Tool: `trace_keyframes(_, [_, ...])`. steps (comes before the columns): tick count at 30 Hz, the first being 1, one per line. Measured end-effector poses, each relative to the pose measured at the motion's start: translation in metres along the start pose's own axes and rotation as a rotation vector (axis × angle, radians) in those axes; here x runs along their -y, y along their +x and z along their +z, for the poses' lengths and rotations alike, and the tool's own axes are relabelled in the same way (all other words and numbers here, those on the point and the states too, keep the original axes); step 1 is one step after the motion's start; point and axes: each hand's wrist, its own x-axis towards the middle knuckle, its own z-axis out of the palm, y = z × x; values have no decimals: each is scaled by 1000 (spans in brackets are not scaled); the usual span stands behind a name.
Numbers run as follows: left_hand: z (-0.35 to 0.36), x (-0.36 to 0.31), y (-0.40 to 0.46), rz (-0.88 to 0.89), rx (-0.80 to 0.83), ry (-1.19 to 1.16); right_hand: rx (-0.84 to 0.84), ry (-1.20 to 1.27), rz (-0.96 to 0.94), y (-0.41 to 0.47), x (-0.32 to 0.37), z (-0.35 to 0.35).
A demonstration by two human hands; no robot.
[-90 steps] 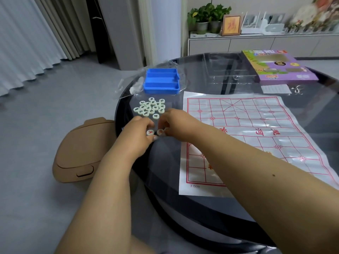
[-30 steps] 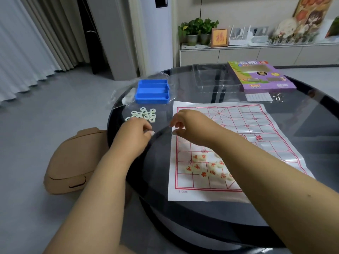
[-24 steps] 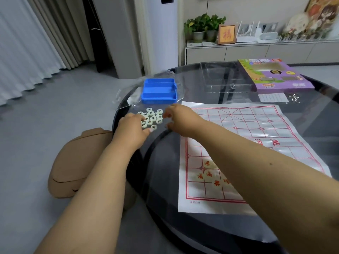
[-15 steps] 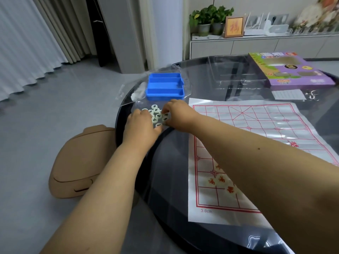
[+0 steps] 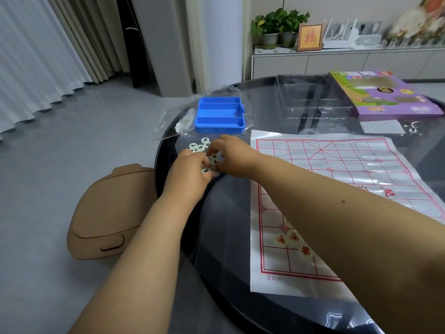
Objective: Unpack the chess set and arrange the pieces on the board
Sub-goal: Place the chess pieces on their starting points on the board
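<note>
Both hands worked the cluster of black-marked pieces [image 5: 201, 147] beside the board [image 5: 337, 189]; left hand [image 5: 190, 174] and right hand [image 5: 231, 157] each pinched a piece — red pieces [image 5: 292, 239] lay on the board.

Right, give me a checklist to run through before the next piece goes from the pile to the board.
1. Both hands at the dark-lettered pile: ok; left hand and right hand are on it.
2. One piece firmly pinched: cannot tell, fingers hide it.
3. Board lying flat: ok.
4. Far half of the board bare: ok.
5. Red pieces on grid points: not ok, they are bunched.
6. Blue tray off the board: ok.
</note>
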Motion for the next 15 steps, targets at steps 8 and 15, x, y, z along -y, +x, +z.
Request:
trace_keyframes(8, [-8, 12, -6, 35, 15, -41, 37, 106, 43, -8, -7, -5])
trace_keyframes(15, [-7, 8, -5, -75, -3, 71, -40, -39, 203, -5, 3, 2])
